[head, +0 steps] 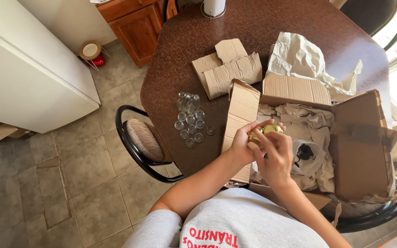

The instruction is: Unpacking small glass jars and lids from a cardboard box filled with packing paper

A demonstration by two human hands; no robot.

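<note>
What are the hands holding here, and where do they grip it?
Both the left hand and right hand hold a small gold-lidded jar by its sides, above the open cardboard box.

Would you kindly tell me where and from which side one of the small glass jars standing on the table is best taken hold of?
Grip a jar at the near edge of the cluster by its round side wall, coming from above with fingers either side. The jars stand upright and close together, so the outer ones are probably easiest to reach. Both hands now hold a gold-lidded jar over the box.
</note>
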